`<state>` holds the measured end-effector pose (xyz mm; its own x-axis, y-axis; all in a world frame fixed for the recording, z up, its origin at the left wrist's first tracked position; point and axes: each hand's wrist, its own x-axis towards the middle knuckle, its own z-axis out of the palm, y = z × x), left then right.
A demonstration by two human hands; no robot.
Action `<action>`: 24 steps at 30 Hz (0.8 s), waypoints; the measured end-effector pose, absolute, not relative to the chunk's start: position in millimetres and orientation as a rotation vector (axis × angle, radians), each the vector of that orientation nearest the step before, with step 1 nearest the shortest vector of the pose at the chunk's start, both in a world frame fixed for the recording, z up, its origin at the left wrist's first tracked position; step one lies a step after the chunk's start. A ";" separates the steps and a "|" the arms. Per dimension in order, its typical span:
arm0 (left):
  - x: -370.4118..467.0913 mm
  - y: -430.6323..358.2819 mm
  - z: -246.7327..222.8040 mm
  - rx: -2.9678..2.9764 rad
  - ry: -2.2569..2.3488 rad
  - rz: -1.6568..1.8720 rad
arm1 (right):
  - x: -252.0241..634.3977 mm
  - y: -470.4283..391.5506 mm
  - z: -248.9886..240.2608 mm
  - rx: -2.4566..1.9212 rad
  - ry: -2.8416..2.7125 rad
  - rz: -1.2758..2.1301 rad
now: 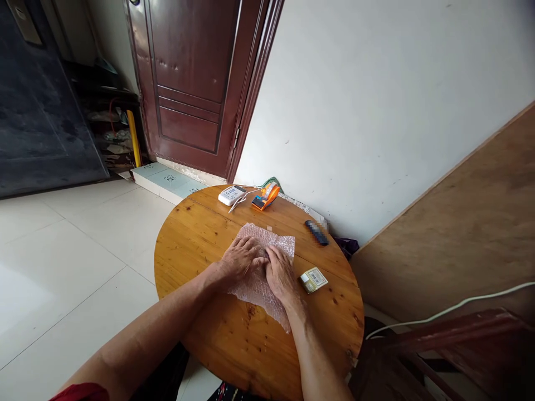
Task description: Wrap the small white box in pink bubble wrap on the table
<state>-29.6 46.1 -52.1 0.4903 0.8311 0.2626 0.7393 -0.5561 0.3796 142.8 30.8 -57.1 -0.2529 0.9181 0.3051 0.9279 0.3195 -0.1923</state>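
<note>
A sheet of clear, pinkish bubble wrap [261, 298] lies spread on the round wooden table [196, 234]. My left hand [243, 257] rests palm down on its left and middle part, fingers stretched out and slightly apart. On the right side my right hand [281, 273] also lies on the wrap, its fingers extended toward the far edge. The two hands nearly meet at the thumbs. Whether anything lies under the palms is hidden. Just right of my right hand is a small green and white box or packet [313, 279] with a barcode label.
An orange tape dispenser [266, 197] and a white device with a cord [232, 195] stand at the table's far edge. A dark, partly pixelated handheld object [316, 232] lies at the right. Beyond are a white wall [355, 100] and a brown door [188, 83].
</note>
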 end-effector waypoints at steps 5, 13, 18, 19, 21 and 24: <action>-34.4 41.9 -53.3 2.543 1.393 0.604 | 149.2 38.3 -59.2 -1.564 -2.183 0.001; -34.0 48.3 -49.5 2.477 1.516 0.601 | 146.9 39.6 -58.6 -1.861 -2.144 -0.091; -43.3 54.1 -52.4 2.329 1.685 0.645 | 143.3 38.9 -54.9 -1.964 -2.111 -0.099; -44.4 54.6 -52.8 2.292 1.723 0.643 | 142.8 38.6 -54.0 -1.982 -2.100 -0.093; -44.7 54.6 -52.8 2.247 1.782 0.647 | 142.0 38.2 -52.5 -2.015 -2.091 -0.082; -39.6 51.6 -52.1 2.345 1.763 0.719 | 141.2 38.0 -51.2 -2.042 -2.100 -0.087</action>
<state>-39.6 51.6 -52.1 0.2084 0.9316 0.2977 0.8740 -0.3140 0.3708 141.2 38.0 -51.2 -0.0172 0.9814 0.1913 0.9939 0.0377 -0.1040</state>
